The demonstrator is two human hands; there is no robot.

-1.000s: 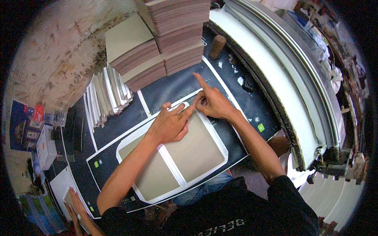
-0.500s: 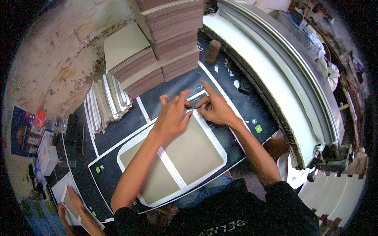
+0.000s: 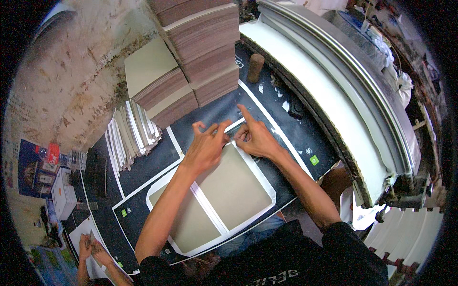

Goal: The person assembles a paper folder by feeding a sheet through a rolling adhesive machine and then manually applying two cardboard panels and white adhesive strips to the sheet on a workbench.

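Observation:
A book cover lies before me, with two grey boards (image 3: pixel 237 188) on white paper, a pale strip (image 3: pixel 208 208) between them and narrow white margins turned over their edges. Both my hands work at its far edge, close to the far right corner. My left hand (image 3: pixel 205 148) is curled over that edge, its thumb and fingertips drawn in at the white paper margin. Beside it my right hand (image 3: pixel 258 137) pinches at the corner, thumb against bent fingers, with the index finger pointing up and away. The fingertips partly hide the paper there.
Tall stacks of grey board (image 3: pixel 202 52) stand at the back, with a pile of paper strips (image 3: pixel 132 133) on their left. A brown cylinder (image 3: pixel 255 67) stands near a long white, metal-edged machine (image 3: pixel 329 95) on the right. Another person's hands (image 3: pixel 94 250) work over white paper at lower left.
My hands stay at the far edge; my right fingers have curled in closer at the corner. At lower left, the other person's hands have come together, and the board there no longer shows.

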